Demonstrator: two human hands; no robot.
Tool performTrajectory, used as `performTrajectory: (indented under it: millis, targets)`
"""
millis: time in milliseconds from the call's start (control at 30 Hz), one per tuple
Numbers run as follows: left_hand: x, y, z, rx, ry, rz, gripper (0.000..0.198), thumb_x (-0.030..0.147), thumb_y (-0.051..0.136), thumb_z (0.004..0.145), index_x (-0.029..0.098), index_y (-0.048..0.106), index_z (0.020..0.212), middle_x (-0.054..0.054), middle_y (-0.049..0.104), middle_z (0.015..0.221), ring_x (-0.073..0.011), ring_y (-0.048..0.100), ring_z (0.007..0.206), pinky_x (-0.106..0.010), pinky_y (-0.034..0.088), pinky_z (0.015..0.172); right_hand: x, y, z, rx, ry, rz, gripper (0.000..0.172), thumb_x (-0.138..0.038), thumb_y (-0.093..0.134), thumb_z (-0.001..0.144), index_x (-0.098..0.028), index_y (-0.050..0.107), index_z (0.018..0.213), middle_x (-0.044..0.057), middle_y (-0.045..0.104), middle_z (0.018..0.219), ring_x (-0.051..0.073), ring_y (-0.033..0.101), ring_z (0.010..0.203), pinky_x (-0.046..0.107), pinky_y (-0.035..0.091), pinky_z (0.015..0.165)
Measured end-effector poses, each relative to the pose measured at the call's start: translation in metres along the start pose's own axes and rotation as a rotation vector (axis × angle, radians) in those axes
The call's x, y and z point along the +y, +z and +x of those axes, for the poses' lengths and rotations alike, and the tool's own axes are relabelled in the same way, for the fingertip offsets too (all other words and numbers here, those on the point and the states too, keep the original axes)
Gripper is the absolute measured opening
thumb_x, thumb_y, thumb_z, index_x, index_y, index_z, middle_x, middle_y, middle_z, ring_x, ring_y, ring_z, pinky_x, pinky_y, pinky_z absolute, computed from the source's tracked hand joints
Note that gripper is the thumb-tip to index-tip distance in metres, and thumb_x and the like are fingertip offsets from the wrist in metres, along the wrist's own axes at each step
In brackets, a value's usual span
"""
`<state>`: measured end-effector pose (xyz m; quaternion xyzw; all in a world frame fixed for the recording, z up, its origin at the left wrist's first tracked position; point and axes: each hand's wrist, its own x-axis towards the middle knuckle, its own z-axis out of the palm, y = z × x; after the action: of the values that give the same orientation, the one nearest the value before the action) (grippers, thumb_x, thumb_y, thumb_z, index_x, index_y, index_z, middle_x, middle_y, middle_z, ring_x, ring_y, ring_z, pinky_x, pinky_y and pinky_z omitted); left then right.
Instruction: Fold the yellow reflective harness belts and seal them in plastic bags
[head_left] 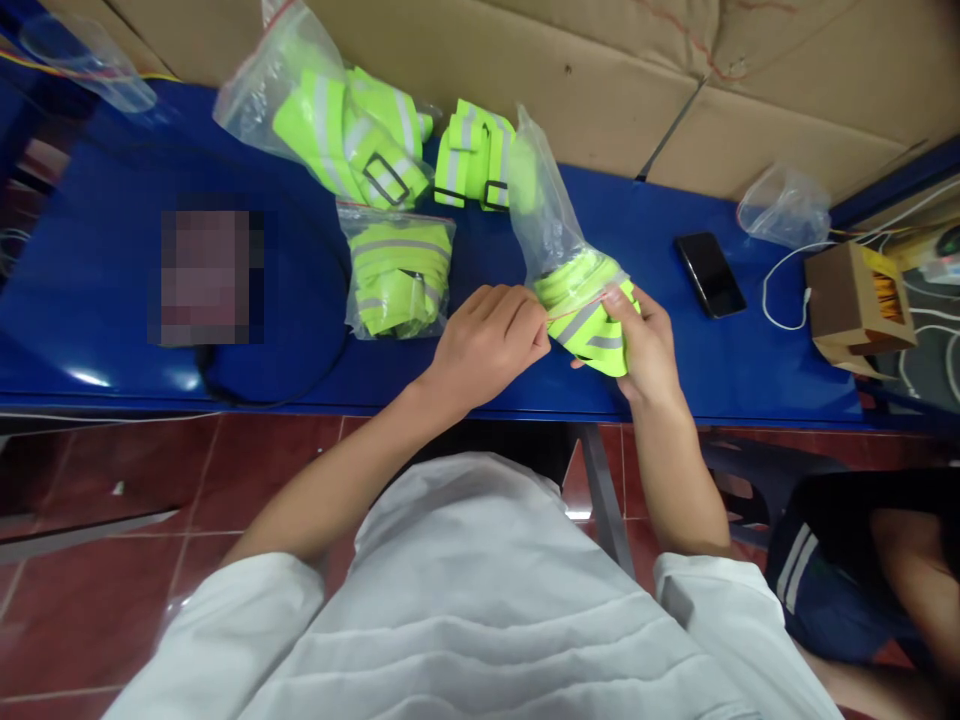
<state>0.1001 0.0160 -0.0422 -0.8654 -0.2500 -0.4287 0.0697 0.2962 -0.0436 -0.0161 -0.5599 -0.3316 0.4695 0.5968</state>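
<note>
A neon-yellow reflective strap bundle [589, 310] lies partly inside a clear plastic bag [553, 215] above the blue table's front part. My right hand [646, 335] grips the bundle from the right, thumb on top. Closed at the bag's red-edged opening, my left hand [495, 340] pinches its left side. Left of them is a bagged strap bundle [401, 275]. Behind it sit a larger strap bundle [352, 135], partly in an open bag [281, 85], and a loose folded strap [474, 155] with black buckles.
On the blue table [300, 230] are a black phone [710, 275], a small cardboard box [859, 300], a white cable and a blurred-out object at left. Clear plastic [786, 205] lies near the box. Large cardboard [600, 90] lines the back. Another person's leg [915, 560] shows at lower right.
</note>
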Motion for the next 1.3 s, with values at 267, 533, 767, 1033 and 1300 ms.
performTrajectory:
  millis: [267, 533, 767, 1033, 1300]
  targets:
    - [0.010, -0.007, -0.004, -0.099, -0.133, 0.077, 0.016, 0.008, 0.047, 0.097, 0.020, 0.058, 0.092, -0.008, 0.068, 0.090, -0.0244, 0.068, 0.087, -0.038, 0.046, 0.078, 0.016, 0.007, -0.002, 0.089, -0.074, 0.054, 0.046, -0.064, 0.084, 0.079, -0.022, 0.071, 0.093, 0.001, 0.071, 0.076, 0.024, 0.078, 0.080, 0.034, 0.069, 0.059]
    - [0.011, -0.001, -0.002, -0.146, -0.271, 0.046, 0.014, 0.008, 0.046, 0.097, 0.019, 0.055, 0.099, -0.010, 0.067, 0.096, -0.0261, 0.067, 0.091, -0.038, 0.048, 0.080, 0.026, 0.015, 0.001, 0.052, 0.008, 0.113, 0.057, -0.074, 0.075, 0.083, -0.019, 0.074, 0.099, 0.004, 0.073, 0.081, 0.021, 0.076, 0.075, 0.025, 0.063, 0.045]
    - [0.013, 0.001, -0.004, -0.144, -0.243, 0.089, 0.016, 0.007, 0.044, 0.095, 0.021, 0.051, 0.095, -0.007, 0.062, 0.086, -0.0244, 0.063, 0.082, -0.035, 0.046, 0.075, 0.034, 0.023, -0.001, 0.126, 0.062, 0.167, 0.056, -0.071, 0.077, 0.083, -0.017, 0.073, 0.096, 0.002, 0.070, 0.076, 0.017, 0.072, 0.064, 0.024, 0.059, 0.038]
    - [0.020, 0.002, -0.010, -0.072, -0.145, 0.033, 0.018, 0.005, 0.044, 0.096, 0.020, 0.054, 0.095, -0.006, 0.067, 0.087, -0.0233, 0.061, 0.080, -0.036, 0.044, 0.075, 0.038, 0.038, -0.004, 0.197, -0.017, 0.133, 0.048, -0.069, 0.068, 0.092, -0.021, 0.068, 0.093, 0.001, 0.068, 0.079, 0.016, 0.070, 0.072, 0.026, 0.061, 0.051]
    - [0.017, -0.008, -0.016, -0.125, -0.032, -0.037, 0.020, 0.016, 0.051, 0.101, 0.026, 0.065, 0.110, -0.004, 0.067, 0.081, -0.0228, 0.062, 0.077, -0.038, 0.038, 0.074, 0.033, 0.029, -0.009, 0.132, -0.227, -0.182, 0.046, -0.073, 0.060, 0.097, -0.028, 0.069, 0.099, 0.001, 0.074, 0.109, 0.021, 0.069, 0.116, 0.034, 0.060, 0.096]
